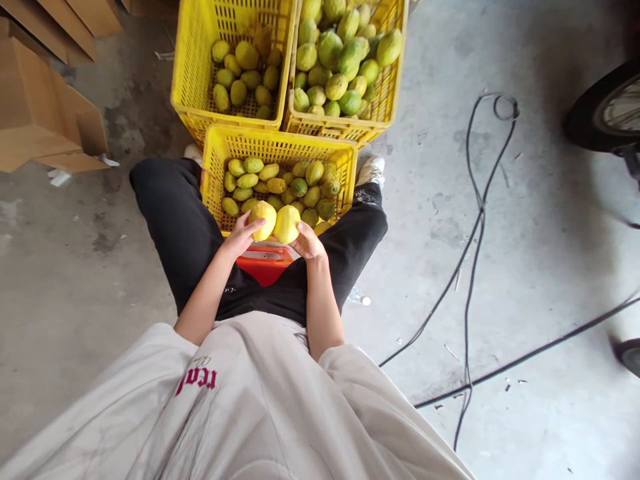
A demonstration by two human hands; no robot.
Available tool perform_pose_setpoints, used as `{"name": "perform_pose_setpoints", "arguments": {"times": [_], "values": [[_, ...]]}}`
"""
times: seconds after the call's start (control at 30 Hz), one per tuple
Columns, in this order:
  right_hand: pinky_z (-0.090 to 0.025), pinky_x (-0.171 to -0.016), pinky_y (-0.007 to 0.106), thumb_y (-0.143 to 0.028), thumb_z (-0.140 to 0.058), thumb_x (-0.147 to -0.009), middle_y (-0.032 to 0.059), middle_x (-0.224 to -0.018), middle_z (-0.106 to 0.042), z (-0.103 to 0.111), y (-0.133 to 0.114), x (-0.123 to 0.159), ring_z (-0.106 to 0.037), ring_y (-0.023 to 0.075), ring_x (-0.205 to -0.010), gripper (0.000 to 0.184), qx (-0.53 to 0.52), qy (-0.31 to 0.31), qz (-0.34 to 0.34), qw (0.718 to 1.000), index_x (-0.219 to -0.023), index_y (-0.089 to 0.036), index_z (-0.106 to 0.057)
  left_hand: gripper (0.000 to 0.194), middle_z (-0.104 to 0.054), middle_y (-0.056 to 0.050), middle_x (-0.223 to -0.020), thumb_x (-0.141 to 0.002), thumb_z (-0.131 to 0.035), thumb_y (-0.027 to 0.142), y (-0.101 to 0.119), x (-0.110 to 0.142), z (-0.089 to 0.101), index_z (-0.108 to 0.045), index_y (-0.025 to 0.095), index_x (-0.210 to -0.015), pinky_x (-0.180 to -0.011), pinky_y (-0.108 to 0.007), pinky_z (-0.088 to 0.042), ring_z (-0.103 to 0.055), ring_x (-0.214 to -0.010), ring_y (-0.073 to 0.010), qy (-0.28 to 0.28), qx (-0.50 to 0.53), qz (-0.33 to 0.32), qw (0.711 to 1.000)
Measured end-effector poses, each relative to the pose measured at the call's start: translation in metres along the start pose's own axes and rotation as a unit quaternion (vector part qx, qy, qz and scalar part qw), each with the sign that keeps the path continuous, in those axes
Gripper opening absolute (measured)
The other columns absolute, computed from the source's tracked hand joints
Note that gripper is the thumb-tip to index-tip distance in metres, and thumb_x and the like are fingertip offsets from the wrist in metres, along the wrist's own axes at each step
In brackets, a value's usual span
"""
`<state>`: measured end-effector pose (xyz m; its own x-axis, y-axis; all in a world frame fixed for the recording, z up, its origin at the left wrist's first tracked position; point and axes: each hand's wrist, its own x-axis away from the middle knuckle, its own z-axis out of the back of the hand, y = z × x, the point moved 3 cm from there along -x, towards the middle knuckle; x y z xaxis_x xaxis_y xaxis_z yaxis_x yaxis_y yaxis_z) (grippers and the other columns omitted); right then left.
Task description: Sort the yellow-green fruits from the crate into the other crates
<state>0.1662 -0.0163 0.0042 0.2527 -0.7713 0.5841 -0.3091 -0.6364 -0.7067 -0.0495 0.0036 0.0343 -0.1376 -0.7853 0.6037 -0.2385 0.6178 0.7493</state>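
Note:
My left hand (242, 236) is closed around a bright yellow lemon (263, 221), with its thumb across the near side. In my right hand (309, 242) is a second yellow lemon (287, 225). The two fruits are side by side, nearly touching, above the near edge of a yellow plastic crate (280, 138) between my legs. Inside that crate lie several green-yellow lemons (270, 171), and the held pair hides some of them. Most of my fingers are hidden behind the fruit.
Beyond stand two more yellow crates, the left one (195, 73) partly filled and the right one (345, 122) piled higher with green-yellow fruit. A red plastic object (265, 267) shows between my thighs. Cardboard boxes (45, 100) are at left; a black cable (470, 280) and a wheel (615, 110) at right.

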Motion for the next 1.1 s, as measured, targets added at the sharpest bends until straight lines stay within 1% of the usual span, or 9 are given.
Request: {"name": "perform_pose_setpoints", "arguments": {"times": [0.1,0.23,0.33,0.4,0.5,0.7,0.8,0.97,1.1], "values": [[-0.083,-0.105,0.051,-0.078,-0.105,-0.072,0.0144,-0.125,-0.094,-0.001,0.006,-0.001,-0.089,0.0440,-0.144,0.080,-0.020,-0.007,-0.006,1.000,-0.129,-0.028,-0.078,0.059,-0.092,-0.009,-0.133,-0.076,-0.109,0.040,-0.003,0.001,0.001,-0.080,0.029,-0.126,-0.123,-0.050,-0.074,-0.085,-0.150,-0.0393,0.002,0.003,0.016,1.000],[-0.083,-0.109,0.053,-0.066,-0.113,-0.063,0.0111,-0.138,-0.094,-0.003,0.004,0.000,-0.090,0.0433,-0.141,0.090,-0.042,-0.008,0.008,0.999,-0.139,-0.031,-0.078,0.071,-0.090,-0.004,-0.134,-0.072,-0.108,0.028,-0.003,0.004,-0.004,-0.079,0.030,-0.136,-0.110,-0.037,-0.075,-0.084,-0.145,-0.0330,0.002,-0.001,0.025,1.000],[-0.085,-0.111,0.058,-0.057,-0.119,-0.061,0.0081,-0.145,-0.094,-0.007,0.002,0.001,-0.090,0.0438,-0.141,0.100,-0.086,-0.032,0.023,0.996,-0.150,-0.036,-0.079,0.052,-0.089,-0.006,-0.136,-0.091,-0.096,0.028,0.001,0.007,-0.008,-0.078,0.028,-0.140,-0.111,-0.035,-0.074,-0.082,-0.149,-0.0316,0.019,0.041,0.039,0.998],[-0.084,-0.114,0.062,-0.053,-0.120,-0.063,0.0070,-0.143,-0.095,-0.009,0.002,-0.001,-0.090,0.0439,-0.143,0.102,-0.120,-0.025,0.030,0.992,-0.156,-0.039,-0.079,0.040,-0.088,-0.010,-0.143,-0.109,-0.074,0.029,0.005,0.010,-0.011,-0.077,0.025,-0.149,-0.120,-0.040,-0.074,-0.081,-0.157,-0.0326,0.020,0.080,0.052,0.995],[-0.082,-0.120,0.069,-0.050,-0.109,-0.075,0.0072,-0.139,-0.096,-0.008,0.002,-0.003,-0.088,0.0451,-0.148,0.090,-0.176,-0.005,0.026,0.984,-0.159,-0.039,-0.078,0.055,-0.087,-0.011,-0.154,-0.115,-0.054,0.017,0.010,0.012,-0.015,-0.072,0.026,-0.166,-0.133,-0.051,-0.072,-0.076,-0.168,-0.0336,0.024,0.115,0.071,0.991],[-0.080,-0.120,0.076,-0.041,-0.082,-0.083,0.0082,-0.149,-0.095,-0.007,0.000,-0.007,-0.087,0.0468,-0.152,0.074,-0.252,-0.017,0.008,0.968,-0.157,-0.036,-0.078,0.059,-0.082,-0.011,-0.169,-0.107,-0.083,0.019,0.002,0.000,-0.009,-0.071,0.030,-0.163,-0.143,-0.052,-0.066,-0.071,-0.178,-0.0344,0.062,0.124,0.023,0.990],[-0.081,-0.121,0.070,-0.036,-0.084,-0.080,0.0068,-0.141,-0.097,-0.008,0.004,-0.010,-0.088,0.0444,-0.150,0.071,-0.240,-0.006,0.007,0.971,-0.151,-0.035,-0.079,0.064,-0.087,-0.012,-0.158,-0.100,-0.099,0.024,-0.008,-0.008,0.000,-0.073,0.029,-0.158,-0.141,-0.050,-0.069,-0.078,-0.172,-0.0357,0.085,0.126,0.000,0.988],[-0.082,-0.119,0.059,-0.043,-0.097,-0.084,0.0066,-0.113,-0.096,-0.009,0.014,-0.018,-0.090,0.0430,-0.146,0.059,-0.227,0.055,-0.003,0.972,-0.140,-0.031,-0.081,0.052,-0.091,-0.007,-0.148,-0.101,-0.103,0.028,-0.016,-0.014,0.008,-0.078,0.032,-0.147,-0.135,-0.049,-0.071,-0.080,-0.167,-0.0350,0.083,0.136,-0.029,0.987],[-0.086,-0.111,0.054,-0.047,-0.099,-0.089,0.0041,-0.102,-0.094,0.000,0.016,-0.021,-0.093,0.0413,-0.141,0.057,-0.238,0.106,0.002,0.965,-0.140,-0.031,-0.080,0.067,-0.091,-0.007,-0.135,-0.078,-0.118,0.029,-0.017,-0.015,0.006,-0.081,0.028,-0.134,-0.132,-0.044,-0.068,-0.080,-0.163,-0.0373,0.051,0.150,-0.059,0.986]]}}
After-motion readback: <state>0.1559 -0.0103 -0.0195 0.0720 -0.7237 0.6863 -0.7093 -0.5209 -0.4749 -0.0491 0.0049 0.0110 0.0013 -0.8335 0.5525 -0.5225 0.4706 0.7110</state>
